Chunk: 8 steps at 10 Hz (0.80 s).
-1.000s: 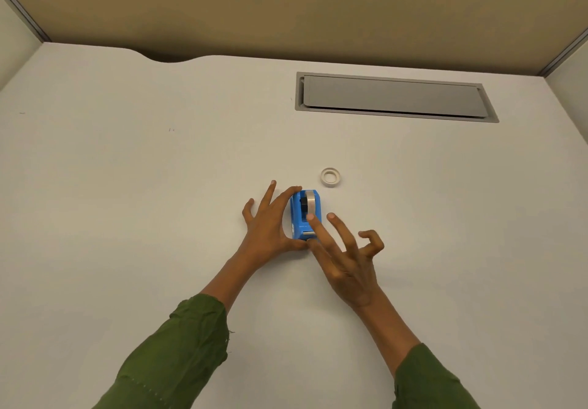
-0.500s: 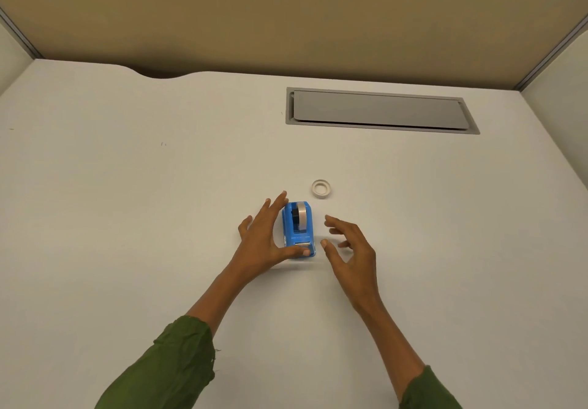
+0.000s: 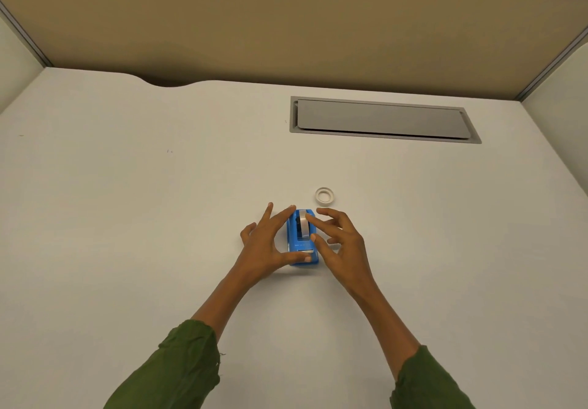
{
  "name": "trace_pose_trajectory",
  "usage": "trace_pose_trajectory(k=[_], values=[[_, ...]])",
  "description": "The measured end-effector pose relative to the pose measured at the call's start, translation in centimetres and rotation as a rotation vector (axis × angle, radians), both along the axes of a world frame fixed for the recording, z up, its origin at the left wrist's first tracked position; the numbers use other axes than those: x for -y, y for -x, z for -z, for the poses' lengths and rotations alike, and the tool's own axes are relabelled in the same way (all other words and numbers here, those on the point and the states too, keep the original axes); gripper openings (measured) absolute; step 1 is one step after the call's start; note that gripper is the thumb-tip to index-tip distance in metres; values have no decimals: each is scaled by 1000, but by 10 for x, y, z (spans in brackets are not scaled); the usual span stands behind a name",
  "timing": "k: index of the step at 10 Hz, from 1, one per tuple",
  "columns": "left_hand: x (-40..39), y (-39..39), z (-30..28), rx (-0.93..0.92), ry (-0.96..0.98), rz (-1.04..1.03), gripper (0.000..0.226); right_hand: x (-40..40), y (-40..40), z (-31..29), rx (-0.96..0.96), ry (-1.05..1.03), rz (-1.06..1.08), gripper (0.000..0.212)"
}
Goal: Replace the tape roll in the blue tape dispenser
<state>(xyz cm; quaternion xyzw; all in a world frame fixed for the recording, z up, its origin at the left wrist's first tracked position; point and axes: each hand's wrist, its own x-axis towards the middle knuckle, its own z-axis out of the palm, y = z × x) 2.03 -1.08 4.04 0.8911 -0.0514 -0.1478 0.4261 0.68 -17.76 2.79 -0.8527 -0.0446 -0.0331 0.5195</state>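
A small blue tape dispenser (image 3: 300, 246) stands on the white desk (image 3: 127, 217), with a roll of tape (image 3: 304, 225) seated in it. My left hand (image 3: 265, 246) holds the dispenser from its left side, thumb across the front end and forefinger along the top edge. My right hand (image 3: 339, 243) hovers at the dispenser's right side with fingers spread; its forefinger tip touches the top of the seated roll. A second white tape roll (image 3: 325, 195) lies flat on the desk just beyond, to the right.
A grey cable-tray lid (image 3: 381, 119) is set into the desk at the back right. A tan partition wall (image 3: 286, 27) runs behind the desk, with side panels at both edges. Green sleeves cover both forearms.
My right hand drew back from the dispenser half a second ago, then came in again and now touches the seated roll. The left hand has kept its hold. The camera has tilted upward.
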Motion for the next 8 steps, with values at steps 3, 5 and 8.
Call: trace_pose_trajectory(k=[3,5,8], values=[[-1,-1,-1,27,-1,29,86,-8,6,-8,-88,-150,45,38],[-2,0,-5,28,16,39,91,-3,4,-8,-137,-214,102,41],[-6,4,-23,-28,18,29,103,12,4,-27,-83,-281,221,36]])
